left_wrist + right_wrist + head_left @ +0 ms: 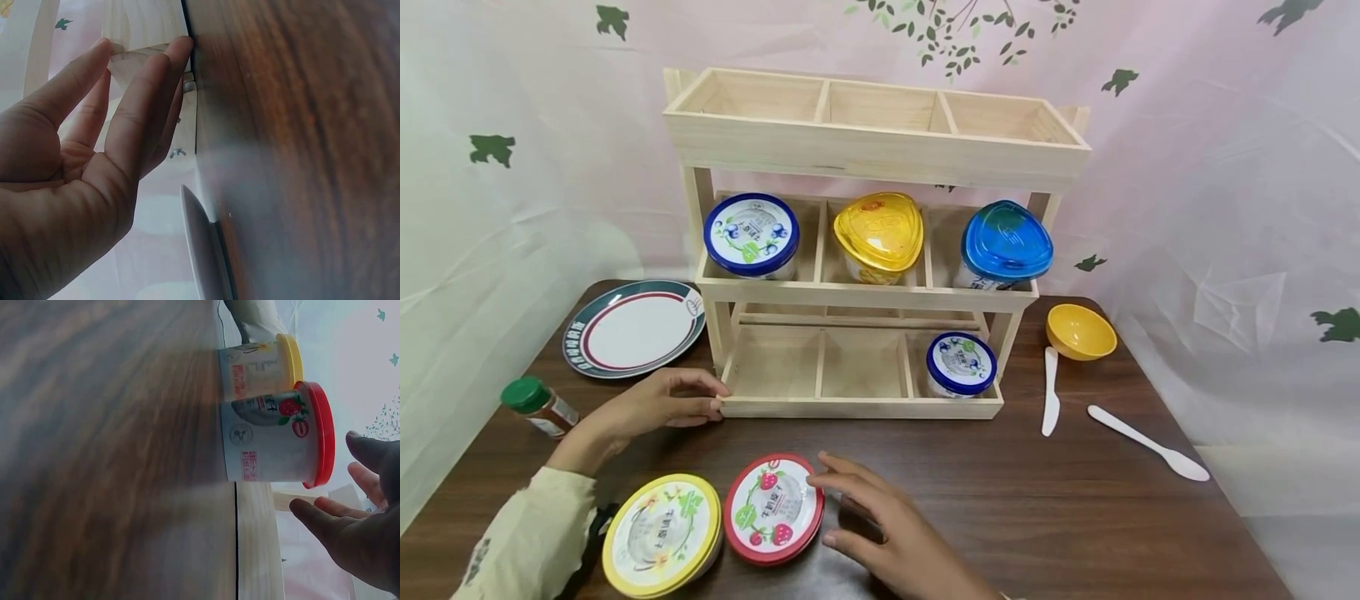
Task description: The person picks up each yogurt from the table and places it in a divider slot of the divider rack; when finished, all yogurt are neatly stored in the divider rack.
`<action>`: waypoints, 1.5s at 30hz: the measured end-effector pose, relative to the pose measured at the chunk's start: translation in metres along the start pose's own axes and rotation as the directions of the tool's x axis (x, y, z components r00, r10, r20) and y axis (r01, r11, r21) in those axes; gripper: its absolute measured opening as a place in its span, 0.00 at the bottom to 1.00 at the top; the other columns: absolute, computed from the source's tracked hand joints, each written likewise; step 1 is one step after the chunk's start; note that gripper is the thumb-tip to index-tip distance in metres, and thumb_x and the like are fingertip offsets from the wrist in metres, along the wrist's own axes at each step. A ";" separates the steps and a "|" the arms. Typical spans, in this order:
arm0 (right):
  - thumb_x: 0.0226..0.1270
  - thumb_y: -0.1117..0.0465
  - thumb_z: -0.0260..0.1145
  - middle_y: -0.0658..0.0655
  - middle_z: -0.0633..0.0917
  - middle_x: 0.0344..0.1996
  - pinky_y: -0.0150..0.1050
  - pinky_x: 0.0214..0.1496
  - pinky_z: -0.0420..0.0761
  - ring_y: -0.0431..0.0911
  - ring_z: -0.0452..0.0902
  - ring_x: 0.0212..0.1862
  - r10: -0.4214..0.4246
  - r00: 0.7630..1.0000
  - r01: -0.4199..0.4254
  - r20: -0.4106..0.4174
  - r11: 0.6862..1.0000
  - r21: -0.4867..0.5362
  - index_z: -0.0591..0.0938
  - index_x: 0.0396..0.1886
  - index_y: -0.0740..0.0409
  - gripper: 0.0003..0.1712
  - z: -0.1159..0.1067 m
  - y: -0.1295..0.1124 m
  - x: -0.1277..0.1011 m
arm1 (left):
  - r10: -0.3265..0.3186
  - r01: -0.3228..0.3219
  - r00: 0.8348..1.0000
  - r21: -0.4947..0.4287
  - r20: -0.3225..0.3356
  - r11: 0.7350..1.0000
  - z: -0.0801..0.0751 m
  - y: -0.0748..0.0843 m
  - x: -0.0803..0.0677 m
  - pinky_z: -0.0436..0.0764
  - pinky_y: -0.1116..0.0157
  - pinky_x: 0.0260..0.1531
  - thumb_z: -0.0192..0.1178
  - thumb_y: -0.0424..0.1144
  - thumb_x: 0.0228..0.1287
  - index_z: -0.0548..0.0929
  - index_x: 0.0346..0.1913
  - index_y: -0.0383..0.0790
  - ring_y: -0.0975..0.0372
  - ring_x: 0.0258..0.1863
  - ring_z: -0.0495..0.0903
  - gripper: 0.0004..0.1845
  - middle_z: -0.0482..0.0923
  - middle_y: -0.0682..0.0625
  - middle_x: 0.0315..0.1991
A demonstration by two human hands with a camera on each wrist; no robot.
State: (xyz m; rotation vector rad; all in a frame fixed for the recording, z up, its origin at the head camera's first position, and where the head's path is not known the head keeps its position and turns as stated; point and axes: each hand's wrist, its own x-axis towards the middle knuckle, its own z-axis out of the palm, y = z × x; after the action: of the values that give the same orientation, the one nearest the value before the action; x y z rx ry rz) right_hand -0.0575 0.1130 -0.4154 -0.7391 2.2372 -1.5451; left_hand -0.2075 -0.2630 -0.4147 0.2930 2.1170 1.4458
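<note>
Bright, even light; sharp head view, wide-angle bending, blurred wrist views.

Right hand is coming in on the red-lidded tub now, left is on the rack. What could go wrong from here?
The red-lidded tub touches the yellow-lidded tub, so a careless grip by the right hand may knock the neighbour. The left hand only rests its fingertips on the wooden rack corner; a push could shift the rack, and the tilted tubs on its middle shelf might slide. Both front tubs sit near the table edge.
</note>
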 end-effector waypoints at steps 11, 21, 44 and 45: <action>0.81 0.51 0.70 0.55 0.60 0.86 0.50 0.83 0.61 0.54 0.54 0.85 0.041 0.997 -0.040 0.068 0.999 -0.016 0.76 0.79 0.34 0.31 0.009 0.001 0.004 | 0.012 -0.012 1.000 -0.009 0.011 1.000 -0.001 -0.001 0.001 0.89 0.59 0.51 0.62 0.32 0.82 0.82 0.63 0.28 0.58 0.50 0.86 0.15 0.83 0.41 0.53; 0.81 0.49 0.69 0.57 0.58 0.87 0.38 0.79 0.66 0.56 0.51 0.86 0.020 0.998 -0.024 0.065 0.998 0.062 0.75 0.81 0.35 0.32 0.012 0.005 0.007 | 0.002 -0.002 1.000 -0.009 0.005 1.000 0.000 -0.001 0.002 0.89 0.59 0.51 0.61 0.31 0.82 0.82 0.64 0.28 0.58 0.51 0.85 0.15 0.82 0.40 0.54; 0.81 0.48 0.68 0.56 0.67 0.82 0.42 0.80 0.66 0.53 0.61 0.82 -0.002 1.000 0.002 0.001 0.998 0.070 0.81 0.76 0.38 0.27 0.018 0.016 0.002 | 0.006 -0.006 1.000 -0.019 0.005 1.000 -0.001 -0.001 0.001 0.89 0.59 0.51 0.62 0.32 0.81 0.82 0.63 0.27 0.59 0.50 0.86 0.15 0.82 0.41 0.53; 0.81 0.49 0.68 0.57 0.67 0.82 0.40 0.79 0.67 0.53 0.61 0.82 -0.007 1.000 0.007 -0.002 0.997 0.082 0.81 0.76 0.39 0.27 0.017 0.017 0.001 | 0.005 -0.005 1.000 -0.019 0.004 1.000 0.000 -0.001 0.001 0.89 0.59 0.50 0.62 0.32 0.81 0.82 0.63 0.27 0.59 0.50 0.86 0.15 0.82 0.42 0.52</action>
State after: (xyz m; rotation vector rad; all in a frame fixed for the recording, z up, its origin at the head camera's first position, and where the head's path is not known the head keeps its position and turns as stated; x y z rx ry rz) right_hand -0.0530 0.1043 -0.4376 -0.7229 2.1604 -1.6308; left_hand -0.2084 -0.2632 -0.4156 0.2945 2.1001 1.4660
